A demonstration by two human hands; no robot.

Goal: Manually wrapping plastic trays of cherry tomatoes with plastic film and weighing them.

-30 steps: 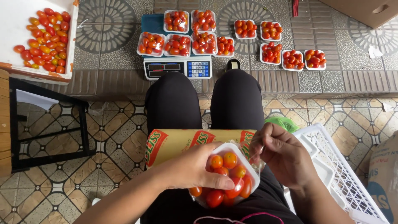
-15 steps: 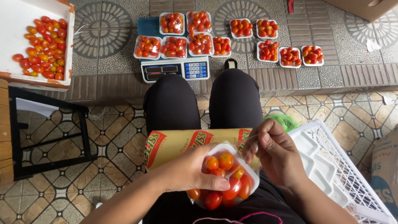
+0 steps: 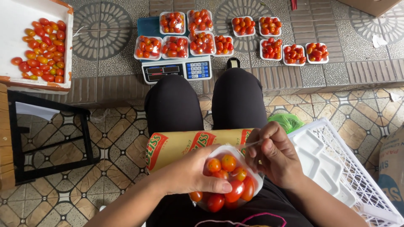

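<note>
From the head camera, you're sitting with a small white tray of cherry tomatoes [image 3: 227,180] in your lap. Your left hand [image 3: 189,172] is wrapped around its left side, thumb lying over the rim, so that hand is closed on the tray. Your right hand [image 3: 273,153] is at the tray's upper right corner with fingers curled in, pinching what looks like a bit of clear film; the film itself is hard to make out.

Right behind the tray, across your thighs, lies a long roll of cling wrap in a yellow box [image 3: 189,143], touching the tray's far edge. To your right there's a white plastic crate [image 3: 349,168] with empty white trays stacked inside, just beside your right forearm. A green plastic bag [image 3: 288,122] peeks out between the crate and your knee.

Past your knees, a digital scale [image 3: 176,69] sits on the raised step, with several filled tomato trays [image 3: 174,46] on its platform and more of them [image 3: 294,52] lined up to the right on the pavement. Top left is a big box of loose tomatoes [image 3: 40,48], well apart from you. A black metal frame [image 3: 50,138] stands to your left.

The floor under you is patterned tile [image 3: 113,159]; the step beyond is grey paving with circular designs.
</note>
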